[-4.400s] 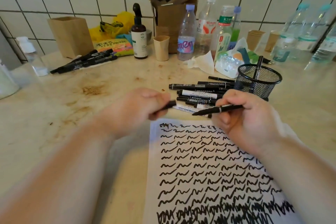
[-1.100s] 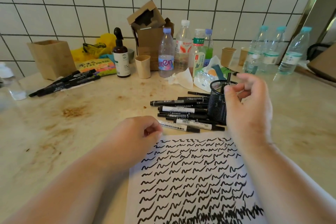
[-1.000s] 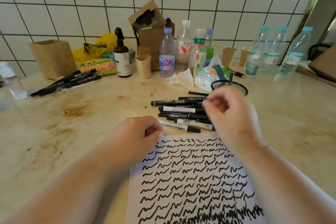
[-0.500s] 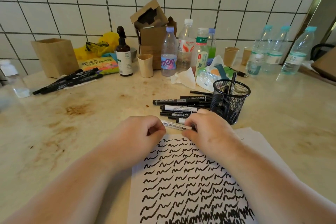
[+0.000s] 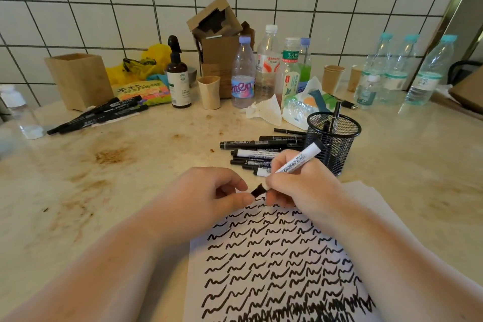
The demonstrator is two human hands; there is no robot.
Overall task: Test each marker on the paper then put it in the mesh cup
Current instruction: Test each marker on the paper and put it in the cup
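My right hand [image 5: 303,185] grips a white whiteboard marker [image 5: 298,162], its rear end tilted up to the right, over the top edge of the paper [image 5: 277,264]. My left hand [image 5: 209,193] pinches the marker's black cap [image 5: 258,190] at its front end. The white paper is filled with rows of black squiggles. A black mesh cup [image 5: 333,138] stands just behind my right hand with a few markers upright in it. A pile of several black and white markers [image 5: 258,151] lies left of the cup.
Another group of black markers [image 5: 96,117] lies at the back left beside a wooden box [image 5: 78,80]. Along the tiled wall stand plastic bottles [image 5: 261,68], a spray bottle [image 5: 179,81], paper cups [image 5: 333,78], a cardboard box [image 5: 217,42] and crumpled tissue [image 5: 264,110].
My right hand dropped a marker into the mesh cup, reached to the pile and lifted a white whiteboard marker. My left hand came off the paper and took hold of its cap.
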